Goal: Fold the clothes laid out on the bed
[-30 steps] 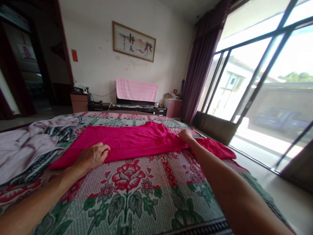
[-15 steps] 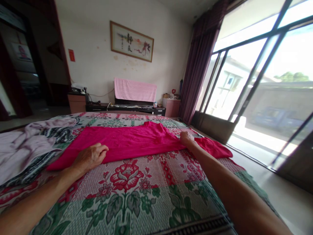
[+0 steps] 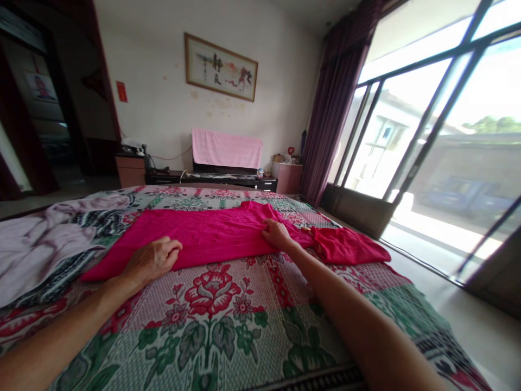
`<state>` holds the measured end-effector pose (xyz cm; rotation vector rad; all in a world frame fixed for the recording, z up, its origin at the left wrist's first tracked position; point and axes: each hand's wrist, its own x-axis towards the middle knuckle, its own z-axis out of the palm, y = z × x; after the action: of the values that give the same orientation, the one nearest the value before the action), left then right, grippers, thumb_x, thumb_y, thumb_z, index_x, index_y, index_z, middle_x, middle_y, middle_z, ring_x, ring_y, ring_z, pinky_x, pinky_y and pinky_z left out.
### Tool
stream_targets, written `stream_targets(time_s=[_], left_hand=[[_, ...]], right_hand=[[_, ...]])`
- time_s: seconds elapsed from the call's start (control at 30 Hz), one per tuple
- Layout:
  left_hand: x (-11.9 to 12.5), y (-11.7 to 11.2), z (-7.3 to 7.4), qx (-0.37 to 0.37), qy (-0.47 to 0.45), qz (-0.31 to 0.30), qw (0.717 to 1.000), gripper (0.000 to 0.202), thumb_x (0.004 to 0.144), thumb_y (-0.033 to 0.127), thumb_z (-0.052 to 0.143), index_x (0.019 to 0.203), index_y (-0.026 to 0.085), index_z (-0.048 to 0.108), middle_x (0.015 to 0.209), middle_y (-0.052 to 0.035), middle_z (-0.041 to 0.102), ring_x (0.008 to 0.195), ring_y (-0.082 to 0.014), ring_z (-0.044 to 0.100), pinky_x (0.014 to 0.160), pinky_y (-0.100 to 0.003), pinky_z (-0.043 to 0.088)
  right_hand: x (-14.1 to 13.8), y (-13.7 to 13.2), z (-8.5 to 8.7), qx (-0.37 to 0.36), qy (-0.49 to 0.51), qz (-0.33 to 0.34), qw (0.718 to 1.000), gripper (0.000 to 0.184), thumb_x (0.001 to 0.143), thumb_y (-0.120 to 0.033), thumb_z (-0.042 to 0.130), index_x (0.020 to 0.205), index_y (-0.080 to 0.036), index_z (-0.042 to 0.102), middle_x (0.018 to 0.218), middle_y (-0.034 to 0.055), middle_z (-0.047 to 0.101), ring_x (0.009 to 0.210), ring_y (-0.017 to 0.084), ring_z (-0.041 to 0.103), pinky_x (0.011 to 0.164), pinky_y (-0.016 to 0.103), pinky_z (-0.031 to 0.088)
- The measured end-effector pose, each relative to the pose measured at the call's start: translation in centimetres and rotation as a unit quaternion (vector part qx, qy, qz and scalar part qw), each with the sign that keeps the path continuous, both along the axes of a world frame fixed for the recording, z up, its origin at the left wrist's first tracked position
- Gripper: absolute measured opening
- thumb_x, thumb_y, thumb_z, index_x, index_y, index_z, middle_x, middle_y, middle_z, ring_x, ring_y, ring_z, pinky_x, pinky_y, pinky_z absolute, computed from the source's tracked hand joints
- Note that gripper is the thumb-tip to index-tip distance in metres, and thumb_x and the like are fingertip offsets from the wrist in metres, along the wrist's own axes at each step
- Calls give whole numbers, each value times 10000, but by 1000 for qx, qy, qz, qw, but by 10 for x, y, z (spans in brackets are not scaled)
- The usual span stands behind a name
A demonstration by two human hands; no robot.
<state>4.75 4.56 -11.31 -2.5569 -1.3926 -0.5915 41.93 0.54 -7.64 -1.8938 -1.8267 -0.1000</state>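
A bright pink garment that looks like a shirt (image 3: 211, 231) lies in a long folded strip across the patterned bedspread (image 3: 228, 336). My left hand (image 3: 157, 256) rests at its near edge, left of the middle, with the fingers curled closed on the cloth. Farther right, my right hand (image 3: 277, 234) is on the same shirt, fingers bent down and drawn together; their tips are partly hidden. A red folded cloth (image 3: 350, 245) lies just beyond the shirt's right end, beside my right forearm.
At the left, a pale crumpled cloth (image 3: 44, 233) lies over a black-and-white patterned one (image 3: 101, 221). Behind the bed stands a low black cabinet (image 3: 163, 178), with a pink towel (image 3: 227, 147) draped over something dark. Tall glass doors (image 3: 407, 141) and a purple curtain (image 3: 331, 103) are at the right.
My right hand has slid left along the shirt, away from its right end and the red cloth. My left hand and the shirt stay nearly in place.
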Motion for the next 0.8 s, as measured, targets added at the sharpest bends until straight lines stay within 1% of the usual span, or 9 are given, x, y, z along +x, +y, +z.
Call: stream_targets(time_s=[0.1, 0.2, 0.27, 0.37, 0.43, 0.53, 0.6, 0.67, 0.8], left_hand=[[-1, 1, 1, -7, 0, -5, 1000, 376, 857, 346, 349, 962, 233, 692, 817, -44, 630, 740, -186, 616, 693, -282, 430], [-1, 2, 0, -12, 7, -11, 1000, 375, 861, 353, 345, 963, 238, 687, 815, -39, 628, 745, -177, 615, 702, -275, 429], [-2, 4, -2, -8, 5, -9, 1000, 375, 865, 352, 341, 965, 241, 685, 816, -39, 628, 749, -173, 615, 701, -273, 425], [-2, 5, -3, -5, 4, -5, 1000, 378, 866, 348, 338, 967, 236, 685, 817, -42, 627, 754, -176, 616, 700, -277, 422], [-2, 5, -3, -7, 6, -7, 1000, 386, 867, 351, 333, 975, 230, 684, 825, -45, 629, 765, -180, 619, 704, -281, 423], [-3, 3, -1, -12, 8, -7, 1000, 391, 865, 356, 334, 982, 229, 684, 842, -46, 635, 776, -184, 623, 709, -282, 427], [-3, 2, 1, -14, 8, -5, 1000, 387, 859, 361, 343, 978, 233, 688, 849, -44, 641, 773, -185, 624, 710, -282, 430], [-4, 2, 2, -12, 5, -4, 1000, 388, 855, 369, 348, 971, 234, 694, 846, -44, 645, 764, -185, 624, 710, -281, 433], [-4, 1, 3, -7, 3, -2, 1000, 396, 854, 379, 349, 953, 231, 702, 833, -47, 647, 773, -190, 626, 720, -279, 439]], right_hand=[[-8, -3, -2, -18, -22, 14, 999, 323, 808, -205, 542, 1109, -185, 656, 937, 76, 712, 829, 172, 646, 739, 227, 452], [-3, -6, 1, -15, -18, 7, 1000, 303, 823, -202, 518, 1082, -197, 674, 967, 77, 718, 838, 180, 650, 745, 228, 454], [8, -8, 5, 2, -3, -29, 1000, 305, 827, -188, 504, 1071, -205, 687, 994, 74, 721, 884, 188, 653, 782, 232, 451], [30, -13, 9, 9, 11, -113, 993, 332, 830, -157, 464, 1054, -201, 705, 1032, 79, 718, 979, 203, 644, 849, 251, 440], [44, -19, 8, -12, 6, -150, 989, 349, 820, -149, 456, 1048, -202, 715, 1050, 83, 714, 1022, 216, 632, 869, 270, 438], [56, -25, 5, -67, -20, -168, 983, 341, 804, -165, 475, 1025, -210, 730, 1077, 88, 705, 1054, 233, 620, 876, 290, 442], [57, -28, 4, -100, -39, -178, 978, 330, 800, -171, 484, 1013, -197, 734, 1090, 102, 699, 1055, 236, 622, 875, 293, 448], [55, -28, 6, -120, -48, -190, 973, 325, 797, -167, 490, 1016, -155, 730, 1091, 137, 693, 1044, 246, 628, 866, 300, 458], [50, -30, 14, -130, -53, -217, 966, 369, 797, -178, 500, 1103, -94, 688, 1149, 196, 659, 1070, 276, 617, 864, 327, 472]])
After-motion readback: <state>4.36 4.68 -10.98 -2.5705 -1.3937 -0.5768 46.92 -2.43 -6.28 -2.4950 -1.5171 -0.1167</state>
